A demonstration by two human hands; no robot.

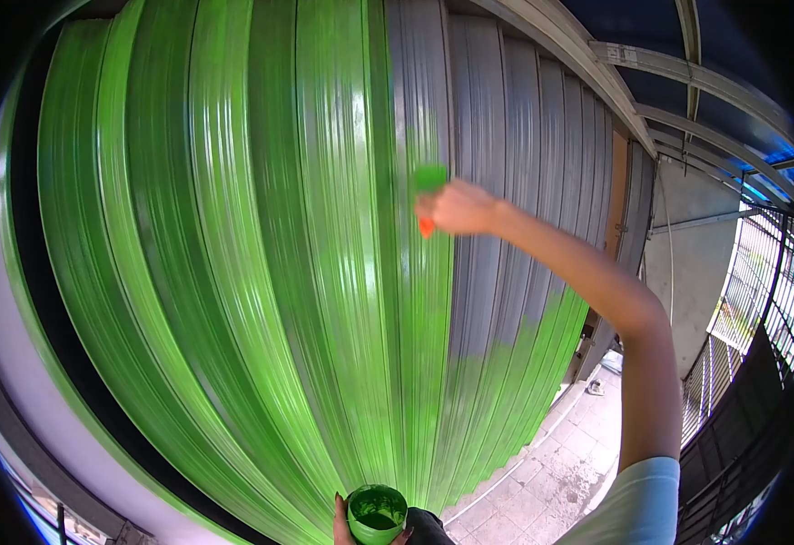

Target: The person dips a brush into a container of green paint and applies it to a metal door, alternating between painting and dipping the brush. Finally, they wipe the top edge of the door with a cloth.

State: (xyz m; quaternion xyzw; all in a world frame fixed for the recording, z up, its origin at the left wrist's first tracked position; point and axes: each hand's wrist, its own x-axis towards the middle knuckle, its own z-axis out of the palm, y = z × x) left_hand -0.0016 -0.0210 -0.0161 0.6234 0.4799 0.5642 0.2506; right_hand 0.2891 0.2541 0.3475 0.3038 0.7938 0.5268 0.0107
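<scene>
My right hand (463, 208) is raised and closed around a paintbrush (430, 177), whose head is green and whose orange handle end sticks out below the fist. The brush is at a folded metal panel wall (342, 245), where fresh green meets bare grey. Motion slightly blurs the hand and brush. Low in the view, my left hand (340, 520) holds a small green cup (378, 516) from the side and below. Green paint lies in the cup and coats its inner wall.
Grey unpainted folds (528, 154) continue to the right, with green along their lower part. A tiled floor (542, 481) runs below. At the right are a pale wall panel (683, 254) and a barred gate (760, 263). Metal roof beams (705, 77) cross above.
</scene>
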